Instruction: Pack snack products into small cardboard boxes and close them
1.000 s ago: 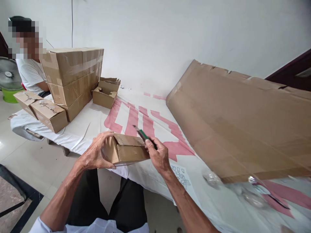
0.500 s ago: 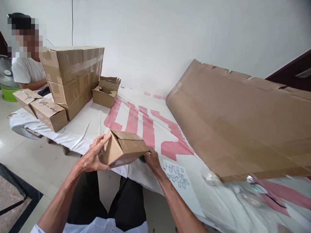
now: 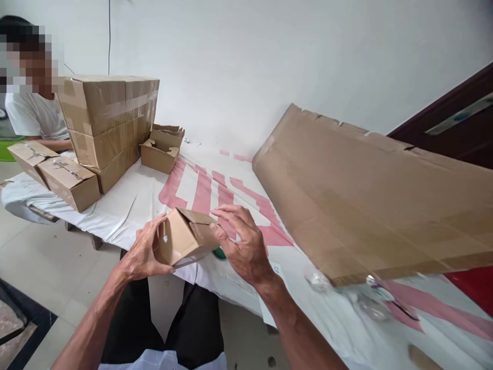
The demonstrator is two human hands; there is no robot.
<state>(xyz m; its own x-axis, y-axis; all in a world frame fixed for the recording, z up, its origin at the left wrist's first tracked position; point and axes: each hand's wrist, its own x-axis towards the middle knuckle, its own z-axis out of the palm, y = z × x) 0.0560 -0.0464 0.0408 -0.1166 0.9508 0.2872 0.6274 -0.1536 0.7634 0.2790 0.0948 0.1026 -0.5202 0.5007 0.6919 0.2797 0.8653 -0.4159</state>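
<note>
- Fingers (image 3: 157, 224) of L hand (image 3: 139, 253): clamped on the L end of the box (image 3: 180, 237), thumb low at the front, the others spread up its far side.
- R hand (image 3: 246, 252): digits apart, gripping nothing, tips right by the box's R end. Can't tell if they touch.
- Box pos.: tilted, at the near edge of the cloth-covered counter (image 3: 123, 210); can't tell if its underside rests there.
- Green item (image 3: 219, 253): just under the box's R end, mostly hidden.
- Handling (judged): cardboard, so prob. stiff at edges & corners, w/ more give mid-panel. Looks light enough for 1 hand; contents not visible, so wt. & fragility unknown. Any tape may be a bit slick.
- Best hold: 1 hand per end, thumb vs. fingers across the narrow width, close to corners. Don't lean on the top flaps (image 3: 196, 216); they could cave in.
- Nearby L: 2 boxes (image 3: 69, 180) side by side, next to the box stack (image 3: 111, 123); open carton (image 3: 157, 158) beyond.
- Nearby R: big cardboard (image 3: 365, 200), slanted.
</note>
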